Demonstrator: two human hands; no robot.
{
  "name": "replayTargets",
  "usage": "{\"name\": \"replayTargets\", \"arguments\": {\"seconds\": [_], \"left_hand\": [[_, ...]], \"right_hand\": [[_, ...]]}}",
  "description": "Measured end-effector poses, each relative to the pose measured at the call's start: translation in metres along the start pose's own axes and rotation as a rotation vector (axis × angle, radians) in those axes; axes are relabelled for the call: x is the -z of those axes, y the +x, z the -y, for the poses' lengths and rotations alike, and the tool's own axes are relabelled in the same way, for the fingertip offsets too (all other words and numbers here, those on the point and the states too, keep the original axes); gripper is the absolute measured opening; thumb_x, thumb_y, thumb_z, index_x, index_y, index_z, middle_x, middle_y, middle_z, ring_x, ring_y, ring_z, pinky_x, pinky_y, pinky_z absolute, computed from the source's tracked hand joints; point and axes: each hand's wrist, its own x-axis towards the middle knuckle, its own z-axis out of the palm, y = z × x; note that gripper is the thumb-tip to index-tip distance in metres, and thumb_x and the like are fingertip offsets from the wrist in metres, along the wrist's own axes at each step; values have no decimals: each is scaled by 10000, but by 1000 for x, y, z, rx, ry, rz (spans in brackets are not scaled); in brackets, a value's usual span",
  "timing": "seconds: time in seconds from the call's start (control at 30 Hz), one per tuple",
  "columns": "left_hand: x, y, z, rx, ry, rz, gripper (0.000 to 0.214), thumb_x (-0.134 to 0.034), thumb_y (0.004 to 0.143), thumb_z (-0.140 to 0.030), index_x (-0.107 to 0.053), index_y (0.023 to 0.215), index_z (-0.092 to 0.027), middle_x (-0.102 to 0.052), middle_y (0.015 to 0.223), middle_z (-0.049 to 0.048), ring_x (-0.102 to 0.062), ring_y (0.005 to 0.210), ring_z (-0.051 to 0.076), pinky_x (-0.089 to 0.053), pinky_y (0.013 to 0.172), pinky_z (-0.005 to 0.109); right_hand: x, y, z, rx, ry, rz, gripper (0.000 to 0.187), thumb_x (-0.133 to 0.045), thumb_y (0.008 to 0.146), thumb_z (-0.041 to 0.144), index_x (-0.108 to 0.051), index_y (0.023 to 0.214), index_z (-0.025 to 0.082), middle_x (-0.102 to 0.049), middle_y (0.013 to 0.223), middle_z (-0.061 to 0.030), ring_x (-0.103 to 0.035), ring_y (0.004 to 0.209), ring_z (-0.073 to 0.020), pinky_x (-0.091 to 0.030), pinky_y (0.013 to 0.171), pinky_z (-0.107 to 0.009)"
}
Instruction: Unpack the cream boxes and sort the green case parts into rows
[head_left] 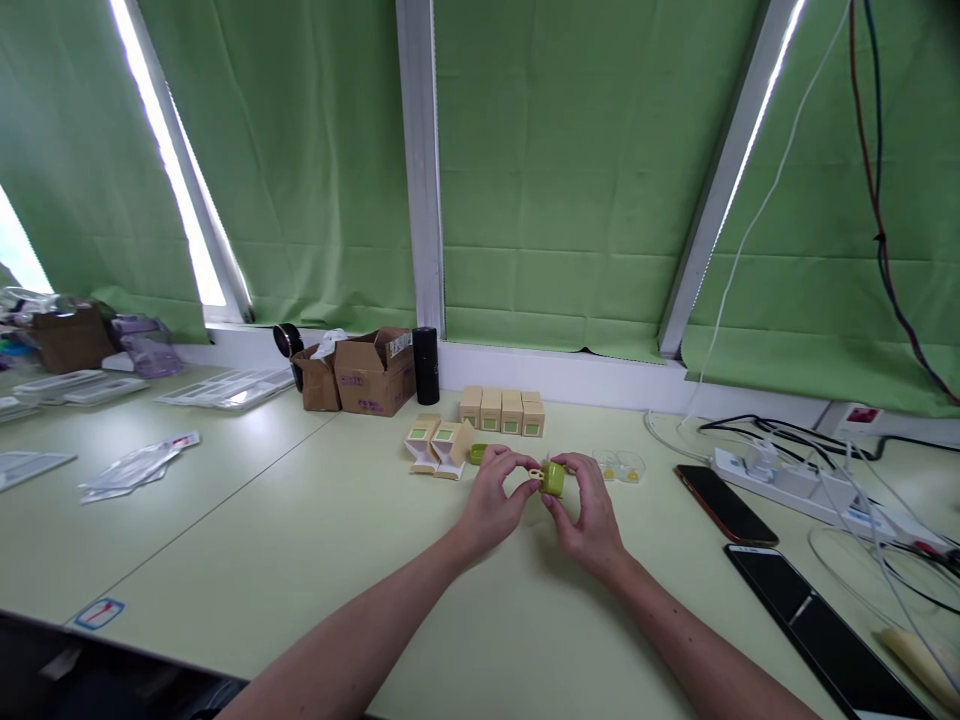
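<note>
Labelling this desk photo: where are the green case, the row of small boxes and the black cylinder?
green case (pixel 553 480), head view, its rounded front.
row of small boxes (pixel 511 412), head view, front of a middle box.
black cylinder (pixel 426 366), head view, middle of its side.

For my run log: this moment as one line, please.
left hand + right hand: both pinch small green case | behind: row of small beige boxes, two opened boxes | right: phone

no legible text, cardboard box (pixel 375 376) print blurred
</note>
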Motion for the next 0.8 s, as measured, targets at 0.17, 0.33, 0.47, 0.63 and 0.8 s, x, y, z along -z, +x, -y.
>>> {"name": "replayTargets", "arguments": {"seconds": [0.17,0.33,0.47,0.63,0.8], "left_hand": [[0,0,0,-2,-6,-25,96,-705,873,-168,-738,937,-232,-702,921,54,-578,1000,246,-502,906,395],[-2,-1,4,38,-56,-44,103,-717,848,-151,-768,906,-219,-648,908,38,-620,893,197,-521,859,354],[-2,-1,8,78,-79,-40,72,-735,842,-180,-783,875,-223,-644,901,33,-640,872,187,-529,847,342],[-2,0,7,109,-78,-31,52,-750,831,-187,-788,842,-220,-645,889,26,-645,845,178,-525,837,337],[0,0,5,147,-82,-14,50,-759,815,-190,-797,825,-221,-626,879,21,-632,820,169,-516,833,338]], "right_hand": [[0,0,0,2,3,14,362,-595,943,303,-515,1292,252,-612,1220,-118,-564,1165,-313,-516,971,-521],[0,-1,-1,24,2,23,376,-604,941,289,-514,1304,248,-617,1223,-114,-564,1164,-308,-514,975,-522],[0,-2,-2,48,-21,39,385,-602,941,280,-512,1314,251,-626,1223,-114,-575,1161,-307,-523,965,-512],[0,-3,-3,63,-41,38,395,-599,937,275,-510,1321,252,-634,1225,-115,-595,1154,-309,-527,962,-513],[-1,-4,-4,70,-36,52,383,-597,945,279,-509,1317,250,-630,1227,-118,-593,1158,-309,-524,964,-512]]}}
